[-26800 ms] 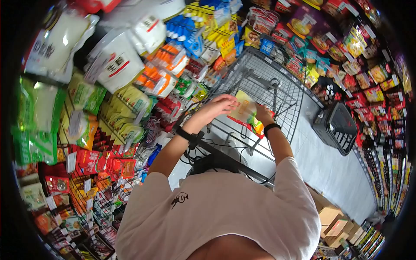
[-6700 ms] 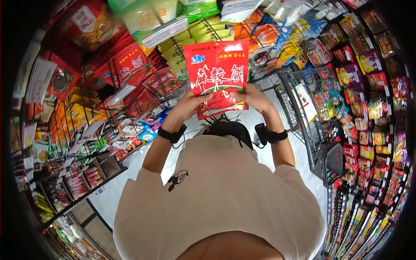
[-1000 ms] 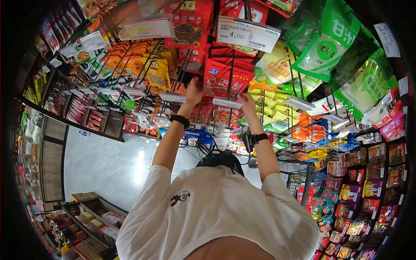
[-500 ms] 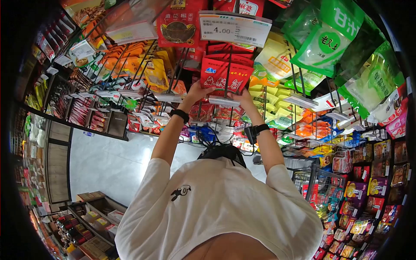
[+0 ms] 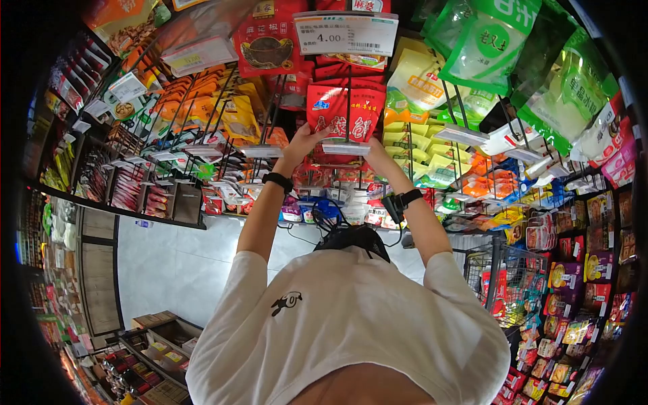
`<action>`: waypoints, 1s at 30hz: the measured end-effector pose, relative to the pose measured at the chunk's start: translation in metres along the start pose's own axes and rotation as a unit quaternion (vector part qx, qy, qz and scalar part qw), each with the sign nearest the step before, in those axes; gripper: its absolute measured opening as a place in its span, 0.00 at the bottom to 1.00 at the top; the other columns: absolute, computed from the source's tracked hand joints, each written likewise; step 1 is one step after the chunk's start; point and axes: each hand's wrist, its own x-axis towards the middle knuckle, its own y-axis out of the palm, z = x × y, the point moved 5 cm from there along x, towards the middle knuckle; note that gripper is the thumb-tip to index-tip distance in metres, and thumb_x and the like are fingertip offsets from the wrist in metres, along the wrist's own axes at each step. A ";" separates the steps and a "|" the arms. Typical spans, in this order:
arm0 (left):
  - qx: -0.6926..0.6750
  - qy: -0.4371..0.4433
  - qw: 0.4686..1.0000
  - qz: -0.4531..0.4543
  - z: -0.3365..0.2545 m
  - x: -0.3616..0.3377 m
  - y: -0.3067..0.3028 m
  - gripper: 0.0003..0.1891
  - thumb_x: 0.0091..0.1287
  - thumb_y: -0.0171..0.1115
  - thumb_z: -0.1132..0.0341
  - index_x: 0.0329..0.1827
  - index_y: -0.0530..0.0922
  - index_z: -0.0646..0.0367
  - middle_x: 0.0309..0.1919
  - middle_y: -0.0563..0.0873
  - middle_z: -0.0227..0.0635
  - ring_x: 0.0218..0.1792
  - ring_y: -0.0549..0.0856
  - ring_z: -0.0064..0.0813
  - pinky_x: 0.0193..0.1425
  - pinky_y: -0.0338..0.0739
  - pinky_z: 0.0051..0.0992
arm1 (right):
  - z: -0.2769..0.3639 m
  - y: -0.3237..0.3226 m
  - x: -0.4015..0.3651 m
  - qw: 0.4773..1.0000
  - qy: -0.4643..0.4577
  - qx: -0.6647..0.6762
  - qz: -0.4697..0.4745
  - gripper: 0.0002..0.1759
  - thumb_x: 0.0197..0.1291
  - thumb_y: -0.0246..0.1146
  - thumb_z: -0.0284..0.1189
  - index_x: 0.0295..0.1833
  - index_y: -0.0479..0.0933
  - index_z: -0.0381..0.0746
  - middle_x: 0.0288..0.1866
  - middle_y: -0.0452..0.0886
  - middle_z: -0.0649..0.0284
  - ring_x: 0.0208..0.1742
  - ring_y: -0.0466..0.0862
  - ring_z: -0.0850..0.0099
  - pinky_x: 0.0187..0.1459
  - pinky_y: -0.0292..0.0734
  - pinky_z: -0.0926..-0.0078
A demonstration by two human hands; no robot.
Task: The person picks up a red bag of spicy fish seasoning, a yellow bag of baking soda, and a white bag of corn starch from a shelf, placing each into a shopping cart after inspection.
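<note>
A red packet (image 5: 346, 108) with white lettering hangs on a metal hook, in front of more red packets. My left hand (image 5: 305, 142) grips its lower left edge, with the thumb on the front. At the lower right edge of the same packet is my right hand (image 5: 378, 154); its fingers are mostly hidden behind the packet and a small price tag holder (image 5: 346, 148). A larger price tag (image 5: 347, 34) reading 4.00 is above the packet.
Orange packets (image 5: 196, 108) hang at the left, yellow-green ones (image 5: 412, 152) at the right. Large green bags (image 5: 489, 44) hang at the upper right. A wire basket (image 5: 516, 283) stands at the lower right. Dark shelves (image 5: 100, 270) line the left side.
The camera view has shifted slightly. The red packet sits a little lower relative to the large price tag, and both my hands are still at its lower edges.
</note>
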 end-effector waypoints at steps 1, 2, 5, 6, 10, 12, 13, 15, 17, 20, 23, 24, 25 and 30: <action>0.008 -0.004 1.000 0.000 0.012 0.003 -0.004 0.13 0.62 0.63 0.65 0.47 0.79 0.62 0.40 0.84 0.28 0.40 0.79 0.17 0.46 0.72 0.21 | 0.001 0.001 0.000 1.000 -0.025 -0.006 0.000 0.15 0.55 0.62 0.31 0.47 0.76 0.36 0.36 0.80 0.64 0.34 0.76 0.76 0.37 0.72 0.75; 0.017 -0.006 1.000 0.000 0.022 0.005 -0.011 0.14 0.62 0.64 0.63 0.45 0.79 0.63 0.39 0.84 0.28 0.38 0.79 0.16 0.45 0.72 0.21 | 0.003 0.003 0.002 0.999 -0.051 -0.014 0.001 0.15 0.55 0.61 0.30 0.48 0.76 0.36 0.37 0.81 0.64 0.35 0.76 0.76 0.39 0.72 0.75; 0.040 0.009 0.999 -0.032 0.020 0.002 -0.009 0.16 0.61 0.65 0.61 0.44 0.79 0.65 0.36 0.85 0.29 0.37 0.78 0.14 0.43 0.72 0.20 | 0.035 0.011 -0.019 0.996 -0.044 -0.079 0.010 0.16 0.55 0.62 0.29 0.48 0.76 0.34 0.41 0.82 0.62 0.40 0.78 0.76 0.45 0.72 0.76; 0.048 0.017 0.998 -0.047 0.015 -0.003 -0.007 0.16 0.60 0.66 0.61 0.44 0.79 0.65 0.36 0.85 0.29 0.36 0.78 0.14 0.43 0.72 0.20 | 0.040 0.015 -0.023 0.996 -0.064 -0.068 0.015 0.16 0.55 0.62 0.29 0.48 0.76 0.34 0.41 0.82 0.62 0.41 0.79 0.76 0.45 0.72 0.76; 0.064 0.043 0.996 -0.040 -0.003 -0.016 -0.001 0.16 0.61 0.65 0.62 0.45 0.79 0.65 0.36 0.85 0.29 0.37 0.78 0.14 0.43 0.72 0.21 | 0.044 0.021 -0.034 0.994 -0.091 -0.055 0.021 0.16 0.56 0.63 0.30 0.48 0.76 0.33 0.42 0.82 0.62 0.42 0.79 0.76 0.46 0.72 0.75; 0.065 0.048 0.996 -0.035 -0.009 -0.022 0.002 0.15 0.61 0.64 0.63 0.46 0.79 0.64 0.36 0.85 0.30 0.36 0.78 0.15 0.43 0.72 0.21 | 0.051 0.020 -0.042 0.990 -0.120 -0.075 0.006 0.16 0.56 0.63 0.31 0.48 0.76 0.33 0.42 0.82 0.60 0.42 0.80 0.73 0.46 0.72 0.75; 0.069 0.042 0.996 -0.037 -0.018 -0.030 0.005 0.15 0.61 0.64 0.63 0.45 0.79 0.64 0.35 0.85 0.30 0.36 0.78 0.15 0.42 0.72 0.21 | 0.054 0.021 -0.046 0.987 -0.135 -0.086 -0.001 0.17 0.56 0.63 0.32 0.48 0.76 0.33 0.42 0.82 0.59 0.42 0.80 0.72 0.46 0.72 0.75; 0.077 0.030 0.996 -0.041 -0.032 -0.044 0.012 0.14 0.62 0.63 0.64 0.45 0.79 0.64 0.35 0.85 0.29 0.36 0.78 0.15 0.42 0.73 0.21 | 0.059 0.021 -0.056 0.981 -0.155 -0.112 -0.028 0.18 0.56 0.64 0.34 0.47 0.76 0.33 0.40 0.82 0.55 0.41 0.81 0.67 0.46 0.72 0.73; 0.065 0.003 0.997 -0.030 -0.008 -0.044 0.004 0.13 0.62 0.62 0.65 0.45 0.79 0.64 0.35 0.84 0.29 0.36 0.78 0.15 0.42 0.73 0.21 | 0.061 0.022 -0.066 0.977 -0.146 -0.153 -0.042 0.19 0.56 0.64 0.37 0.45 0.76 0.32 0.37 0.81 0.53 0.40 0.81 0.63 0.44 0.73 0.70; 0.069 -0.013 0.997 -0.009 -0.019 -0.060 0.008 0.11 0.63 0.62 0.67 0.45 0.79 0.63 0.36 0.84 0.28 0.36 0.79 0.14 0.41 0.73 0.20 | 0.057 0.024 -0.080 0.974 -0.095 -0.201 -0.044 0.20 0.55 0.64 0.40 0.41 0.76 0.31 0.31 0.79 0.50 0.36 0.80 0.58 0.39 0.72 0.65; 0.032 0.002 0.999 0.010 -0.030 -0.078 0.019 0.11 0.63 0.62 0.67 0.45 0.79 0.63 0.36 0.84 0.28 0.35 0.79 0.14 0.41 0.73 0.19 | 0.046 0.029 -0.090 0.971 -0.083 -0.219 -0.055 0.22 0.55 0.64 0.42 0.36 0.74 0.30 0.27 0.78 0.48 0.32 0.79 0.54 0.35 0.71 0.60; 0.011 0.009 1.000 0.015 -0.031 -0.082 0.021 0.11 0.63 0.62 0.67 0.44 0.79 0.64 0.36 0.84 0.28 0.35 0.79 0.13 0.41 0.73 0.19 | 0.049 0.031 -0.096 0.962 -0.090 -0.251 -0.064 0.22 0.55 0.64 0.43 0.34 0.74 0.30 0.27 0.77 0.48 0.31 0.79 0.53 0.34 0.70 0.59; -0.001 -0.001 1.000 0.017 -0.031 -0.086 0.022 0.11 0.63 0.62 0.67 0.45 0.79 0.64 0.36 0.84 0.28 0.35 0.79 0.13 0.41 0.73 0.19 | 0.060 0.034 -0.106 0.952 -0.097 -0.281 -0.072 0.23 0.55 0.64 0.43 0.32 0.73 0.30 0.26 0.77 0.48 0.30 0.78 0.52 0.33 0.70 0.58; -0.022 -0.015 0.999 0.037 -0.034 -0.101 0.026 0.11 0.64 0.61 0.70 0.47 0.78 0.64 0.40 0.84 0.29 0.38 0.80 0.16 0.43 0.75 0.22 | 0.065 0.039 -0.125 0.948 -0.104 -0.293 -0.066 0.25 0.55 0.64 0.44 0.25 0.72 0.31 0.23 0.75 0.46 0.28 0.77 0.50 0.31 0.69 0.57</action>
